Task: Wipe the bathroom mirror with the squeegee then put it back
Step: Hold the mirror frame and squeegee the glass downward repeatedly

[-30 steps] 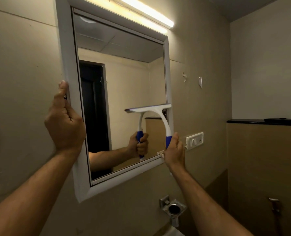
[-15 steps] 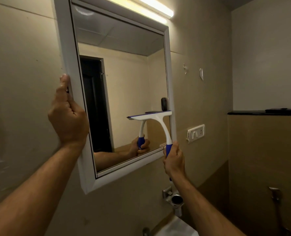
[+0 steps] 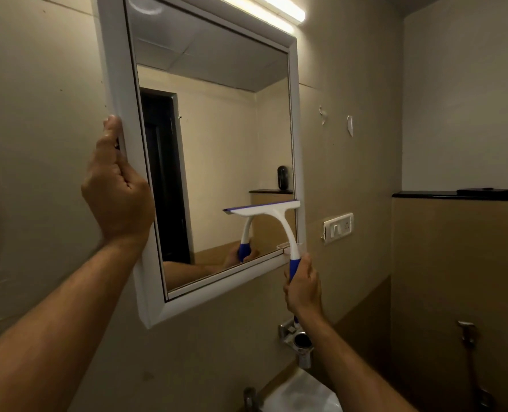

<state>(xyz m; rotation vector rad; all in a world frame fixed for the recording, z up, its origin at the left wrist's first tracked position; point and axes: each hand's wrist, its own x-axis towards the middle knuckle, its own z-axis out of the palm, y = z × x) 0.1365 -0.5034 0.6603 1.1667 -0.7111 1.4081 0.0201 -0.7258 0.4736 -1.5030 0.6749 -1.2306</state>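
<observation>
Squeegee (image 3: 264,211) blade lies low on the mirror (image 3: 217,144), near its right edge; our right hand (image 3: 301,285) grips the handle, our left hand (image 3: 117,188) clasps the mirror's left frame, likely steadying it.

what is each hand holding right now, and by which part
The right hand holds the squeegee by its blue grip, blade against the glass. The left hand holds the mirror by the left edge of its white frame.
</observation>
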